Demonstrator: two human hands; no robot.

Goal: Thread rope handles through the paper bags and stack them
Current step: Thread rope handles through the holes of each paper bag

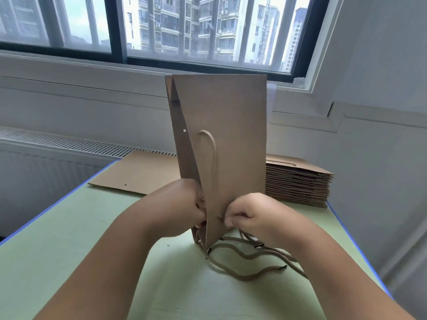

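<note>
Currently your left hand [182, 206] grips the left side of the paper bag [231, 135] near its lower end, with the fingers curled round the panel edge. Your right hand [249, 215] pinches the front panel with thumb and forefinger at a small dark spot; it cannot be told whether a rope end lies between the fingertips. The paper bag stands upright between both hands, its lower end touching the table [80, 239] and its two panels spread apart into a narrow wedge. One rope handle [210, 153] hangs as a loop against the front panel, and a small punched hole [184, 130] shows in the rear panel just left of it. All visible paper is plain brown kraft. Loose ropes [245, 278] with dark tips lie on the table under and to the right of your right wrist, touching the bag's lower end. A stack of flat bags [298, 183] sits at the far right corner, close to the right table edge. A single flat bag [138, 174] lies at the far left corner, reaching past the far edge. A blue edge strip [46, 211] borders the green surface. Bare surface lies left of and in front of your left forearm. A radiator grille [69, 140] and a window [184, 26] stand beyond the table.
</note>
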